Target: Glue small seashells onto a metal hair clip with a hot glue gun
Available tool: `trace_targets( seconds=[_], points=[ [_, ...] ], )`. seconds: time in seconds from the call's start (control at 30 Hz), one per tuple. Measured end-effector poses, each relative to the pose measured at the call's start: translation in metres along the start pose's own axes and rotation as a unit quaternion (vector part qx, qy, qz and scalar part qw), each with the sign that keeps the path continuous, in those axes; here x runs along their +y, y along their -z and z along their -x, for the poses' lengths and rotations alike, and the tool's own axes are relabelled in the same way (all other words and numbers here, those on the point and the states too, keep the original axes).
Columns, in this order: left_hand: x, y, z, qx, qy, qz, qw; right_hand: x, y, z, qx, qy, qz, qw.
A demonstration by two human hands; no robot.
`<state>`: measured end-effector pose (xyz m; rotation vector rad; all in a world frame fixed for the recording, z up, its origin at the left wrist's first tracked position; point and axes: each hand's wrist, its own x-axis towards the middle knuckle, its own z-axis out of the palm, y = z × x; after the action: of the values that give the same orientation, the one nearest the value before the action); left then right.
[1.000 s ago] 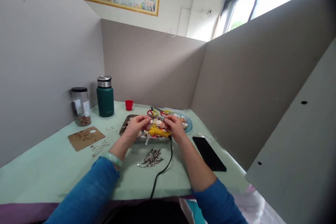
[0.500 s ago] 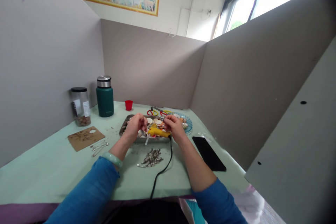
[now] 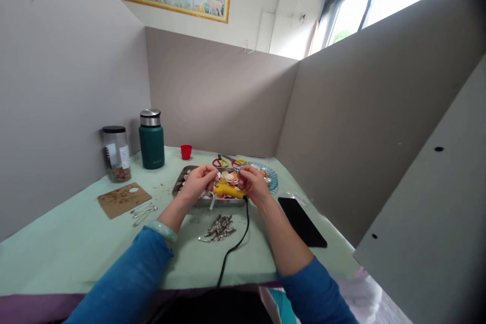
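Note:
Both my hands are raised over a metal tray (image 3: pixel 197 203) full of small colourful flat pieces. My left hand (image 3: pixel 201 182) is pinched above the tray's left part; what it holds, if anything, is too small to make out. On the right side, the fingers of my right hand (image 3: pixel 253 182) are pinched near a small greyish item I cannot identify. Between the hands a yellow glue gun (image 3: pixel 229 191) lies across the tray, its pale nozzle pointing left and down. A pile of small metal clips (image 3: pixel 220 228) lies in front of the tray.
A black cord (image 3: pixel 235 247) runs to the front edge. Right are a black phone-like slab (image 3: pixel 302 221) and a blue plate (image 3: pixel 274 182). Left are a brown card (image 3: pixel 123 200), wire pins (image 3: pixel 143 211), a jar (image 3: pixel 117 154) and a green bottle (image 3: pixel 152 147). Behind stand a red cup (image 3: pixel 186 152) and scissors (image 3: pixel 220 162).
My left hand has shifted slightly right, its fingers now pinched and reaching toward the tray's middle. My right hand has turned a little and stays nearly in place.

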<state>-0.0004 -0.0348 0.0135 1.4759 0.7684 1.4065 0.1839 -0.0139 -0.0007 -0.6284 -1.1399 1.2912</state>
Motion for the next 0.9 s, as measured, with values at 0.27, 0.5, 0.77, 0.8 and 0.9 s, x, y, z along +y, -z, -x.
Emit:
trace_targets(
  seconds=[0.27,0.5,0.77,0.8,0.9],
  points=[
    [0.0,0.002,-0.001,0.001,0.008,0.043,0.999,0.003,-0.003,0.002,0.019,0.044,0.125,0.991],
    [-0.002,0.004,-0.002,0.018,0.009,-0.001,1.0,0.004,-0.001,0.001,0.016,0.059,0.122,0.991],
    [0.0,0.001,0.001,0.004,-0.004,-0.031,1.0,-0.001,-0.006,0.01,-0.054,0.099,0.127,0.986],
    [0.0,0.0,0.001,-0.003,-0.003,-0.033,0.999,-0.002,-0.008,0.011,-0.068,0.098,0.132,0.984],
    [0.0,-0.001,0.003,-0.051,-0.001,-0.044,0.998,-0.002,-0.011,0.014,-0.097,0.099,0.149,0.979]
  ],
)
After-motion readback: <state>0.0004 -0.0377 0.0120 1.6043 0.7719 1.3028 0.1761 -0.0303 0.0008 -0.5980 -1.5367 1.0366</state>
